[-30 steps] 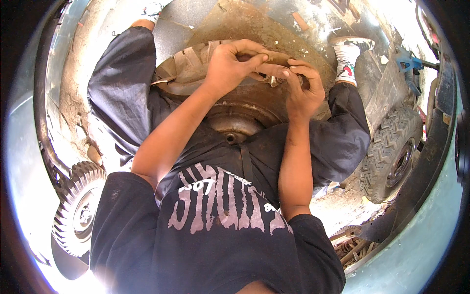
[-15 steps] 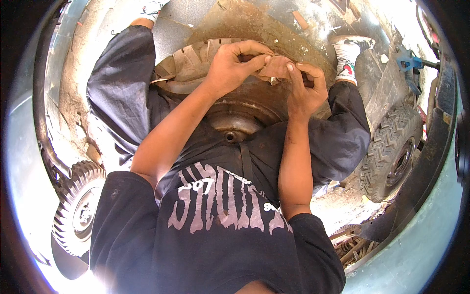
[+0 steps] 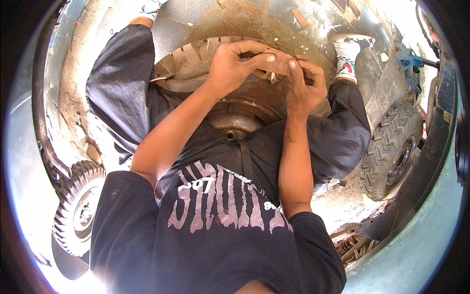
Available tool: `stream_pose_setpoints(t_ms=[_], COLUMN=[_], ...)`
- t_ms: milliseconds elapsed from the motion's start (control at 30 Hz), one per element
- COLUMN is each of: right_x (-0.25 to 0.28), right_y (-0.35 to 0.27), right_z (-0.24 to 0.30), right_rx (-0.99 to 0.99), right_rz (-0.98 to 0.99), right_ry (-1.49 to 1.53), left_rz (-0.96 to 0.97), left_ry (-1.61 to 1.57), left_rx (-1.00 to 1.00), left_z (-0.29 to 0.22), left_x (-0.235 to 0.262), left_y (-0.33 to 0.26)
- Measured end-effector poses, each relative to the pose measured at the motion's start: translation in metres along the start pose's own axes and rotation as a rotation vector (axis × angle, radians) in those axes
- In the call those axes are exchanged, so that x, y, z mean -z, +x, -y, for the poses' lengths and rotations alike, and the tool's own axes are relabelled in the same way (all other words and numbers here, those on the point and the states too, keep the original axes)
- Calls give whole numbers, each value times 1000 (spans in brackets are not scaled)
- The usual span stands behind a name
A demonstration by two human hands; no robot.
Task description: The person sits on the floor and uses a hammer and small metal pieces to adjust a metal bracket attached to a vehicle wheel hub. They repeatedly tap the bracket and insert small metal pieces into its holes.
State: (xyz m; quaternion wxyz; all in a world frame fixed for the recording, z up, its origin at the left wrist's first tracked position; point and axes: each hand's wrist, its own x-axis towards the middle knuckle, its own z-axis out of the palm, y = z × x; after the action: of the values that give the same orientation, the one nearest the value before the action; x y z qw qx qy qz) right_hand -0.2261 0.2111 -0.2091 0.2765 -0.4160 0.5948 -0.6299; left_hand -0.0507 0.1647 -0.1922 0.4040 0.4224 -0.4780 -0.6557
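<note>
Between my legs stands a dusty, lugged tyre (image 3: 188, 55), with a round metal rim (image 3: 236, 123) at its near side. Above the tyre, my left hand (image 3: 235, 63) and my right hand (image 3: 305, 89) come together on a small, flat brown piece (image 3: 282, 63), thin like a strip of sheet. Both thumbs press on its near face, and the fingers curl behind it. The piece looks bent across its width, and its far side is hidden. Its material is hard to make out.
To the right rests a tyre with a zigzag tread (image 3: 389, 152); at the lower left is another wheel (image 3: 78, 210). A blue clamp-like tool (image 3: 410, 63) lies at the far right. A stained brown sheet (image 3: 245, 22) covers the floor beyond the tyre.
The brown piece has tilted and bent, so less of its lower part shows. My thumbs have shifted slightly on it; my arms stay nearly where they were.
</note>
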Motion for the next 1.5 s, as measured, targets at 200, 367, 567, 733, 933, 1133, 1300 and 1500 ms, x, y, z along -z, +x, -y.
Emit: stream_pose_setpoints(t_ms=[200,367,567,733,933,1133,1300,1500], right_x=[-2,-2,1,-1,7,19,10,12], right_y=[-5,-4,-7,-6,0,16,12,10], right_z=[0,0,-8,-11,-13,16,25,13], right_rx=[-78,-98,-244,-246,-244,-310,-449,-532], right_rz=[48,63,73,92,145,552,436,244], right_ry=[132,171,358,391,323,8,136,111], left_rz=[-33,-13,39,-34,-1,149,148,66], left_ry=[-57,-42,328,304,121,215,277,54], left_rx=[18,-63,-97,-8,39,66,-34,-165], left_z=[0,-3,-7,-5,-10,-7,-5,16], left_x=[-1,-7,-6,-5,-8,4,-1,-14], left_y=[0,-1,-4,-3,-3,-3,-3,-2])
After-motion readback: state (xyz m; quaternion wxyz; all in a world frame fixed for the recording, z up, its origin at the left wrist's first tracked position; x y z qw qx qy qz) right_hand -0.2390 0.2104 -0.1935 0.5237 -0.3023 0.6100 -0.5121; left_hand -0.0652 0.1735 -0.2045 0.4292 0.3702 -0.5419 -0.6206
